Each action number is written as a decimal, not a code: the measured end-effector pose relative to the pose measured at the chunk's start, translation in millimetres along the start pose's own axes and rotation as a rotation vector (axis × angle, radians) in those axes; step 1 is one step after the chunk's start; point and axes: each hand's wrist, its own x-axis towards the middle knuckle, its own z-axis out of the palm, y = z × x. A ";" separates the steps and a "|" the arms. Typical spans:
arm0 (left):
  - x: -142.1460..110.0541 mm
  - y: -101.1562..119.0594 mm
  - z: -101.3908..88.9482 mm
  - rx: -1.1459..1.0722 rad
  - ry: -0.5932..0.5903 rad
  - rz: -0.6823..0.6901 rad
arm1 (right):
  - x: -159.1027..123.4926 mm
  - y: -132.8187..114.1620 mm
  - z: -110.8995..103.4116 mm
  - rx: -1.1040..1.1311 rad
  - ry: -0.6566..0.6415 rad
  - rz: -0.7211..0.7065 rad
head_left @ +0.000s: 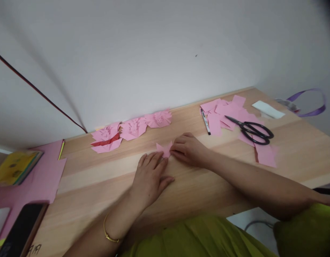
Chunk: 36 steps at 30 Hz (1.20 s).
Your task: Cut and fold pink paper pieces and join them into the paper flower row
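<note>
A small folded piece of pink paper (165,149) lies on the wooden table, two pointed corners showing at its far side. My left hand (151,175) rests over its near left part, fingers stretched out flat and the thumb apart. From the right, my right hand (190,150) has its fingertips pinched together at the paper's right edge. The near part of the paper is hidden under my fingers. Beyond my hands stand several folded pink paper pieces (133,128) in a row along the wall, with a red strip (106,140) at the left one.
Black-handled scissors (250,129) lie on loose pink paper pieces (234,107) at the right, beside a marker pen (205,122) and a white packet (268,109). At the left are large pink sheets (47,178), a yellow packet (16,167) and a dark phone (24,228).
</note>
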 end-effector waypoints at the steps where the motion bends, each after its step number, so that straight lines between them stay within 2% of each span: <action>1: 0.1 0.1 -0.1 -0.002 -0.001 0.000 | 0.2 0.6 -0.9 -0.008 0.012 0.017; 3: 0.1 0.1 -0.1 -0.008 0.006 0.000 | 0.1 0.0 -1.8 -0.012 0.022 0.007; 8: -0.5 -0.6 0.7 -0.012 0.014 0.001 | 0.2 -5.6 0.6 0.020 -0.051 -0.139; 13: -0.5 -0.6 0.7 -0.010 0.003 -0.001 | 1.3 0.7 -1.2 -0.004 -0.002 0.009; 15: -0.3 -0.4 0.7 -0.006 0.001 -0.002 | 0.8 1.7 -1.4 -0.015 0.015 0.024; 21: -0.2 -0.2 0.1 0.007 -0.006 0.001 | -0.3 -5.0 2.3 0.012 -0.052 -0.132; 27: 0.5 -0.5 -1.1 -0.012 0.004 0.009 | 2.3 -2.8 -1.7 0.034 -0.028 0.043; 36: 2.5 -1.4 -2.9 -0.013 0.033 0.005 | -1.2 -13.9 3.1 -0.012 -0.052 0.107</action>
